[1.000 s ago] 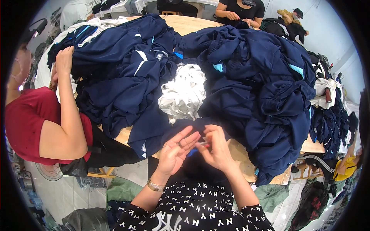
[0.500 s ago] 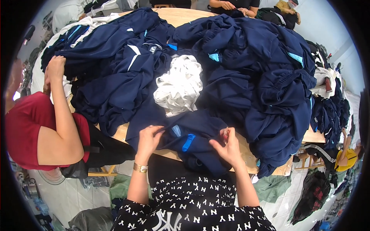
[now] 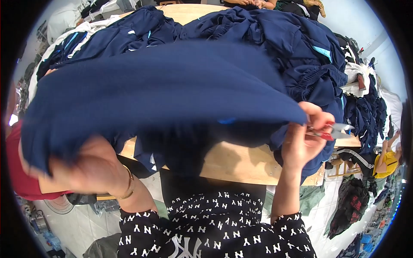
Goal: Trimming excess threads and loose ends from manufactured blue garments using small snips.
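Observation:
A large navy cloth garment (image 3: 172, 81) is spread in the air above the table, blurred by motion. My right hand (image 3: 303, 135) pinches its right end between thumb and fingers. Small thread snips (image 3: 329, 130) with red handles and pale blades are held in that same hand, tips pointing right. At the garment's lower left corner, my left hand (image 3: 92, 167) is smeared, its fingers against the cloth and seemingly closed on it. A bright blue patch (image 3: 228, 121) shows at the garment's lower edge. The cloth covers the middle of the table from sight.
Heaps of navy garments (image 3: 314, 32) lie right and far left on the wooden table (image 3: 241, 165). At the left sits a person in a red top (image 3: 19, 172), mostly hidden. Another person's hands (image 3: 258, 4) show at the far edge. A person in yellow (image 3: 385, 163) is at the right.
The navy garment has been lifted off the table and spread out wide. My left hand has moved left, my right hand right and up. The white strip pile is now hidden behind the cloth.

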A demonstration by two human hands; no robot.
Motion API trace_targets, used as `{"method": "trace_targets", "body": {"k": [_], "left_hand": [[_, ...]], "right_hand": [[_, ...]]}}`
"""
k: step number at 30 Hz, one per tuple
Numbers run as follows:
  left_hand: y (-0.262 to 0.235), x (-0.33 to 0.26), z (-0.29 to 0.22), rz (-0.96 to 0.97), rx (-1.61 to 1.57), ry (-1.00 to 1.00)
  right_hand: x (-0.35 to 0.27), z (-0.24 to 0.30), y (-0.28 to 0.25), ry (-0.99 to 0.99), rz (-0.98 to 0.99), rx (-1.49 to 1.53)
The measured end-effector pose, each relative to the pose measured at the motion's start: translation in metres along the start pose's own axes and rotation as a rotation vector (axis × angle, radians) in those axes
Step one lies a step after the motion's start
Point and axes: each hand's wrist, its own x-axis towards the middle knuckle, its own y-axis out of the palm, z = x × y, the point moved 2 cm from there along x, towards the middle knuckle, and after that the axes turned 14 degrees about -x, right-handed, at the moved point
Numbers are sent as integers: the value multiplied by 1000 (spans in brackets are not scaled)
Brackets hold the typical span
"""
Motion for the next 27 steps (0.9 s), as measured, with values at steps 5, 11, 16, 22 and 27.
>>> {"method": "trace_targets", "body": {"k": [5,11,16,22,27], "left_hand": [[26,-62,9,875,-224,-332],[40,-207,-35,1385,-417,-1223],[7,-177,-5,1018,20,-1287],[-43,-151,35,580,900,-885],[-84,-179,55,664,979,-866]], "right_hand": [[-24,-44,-59,205,-367,27],[-64,-65,-72,190,-234,-307],[-92,-59,-54,196,-25,-353],[-140,-53,1,265,388,-484],[-181,-71,19,135,747,-610]]}}
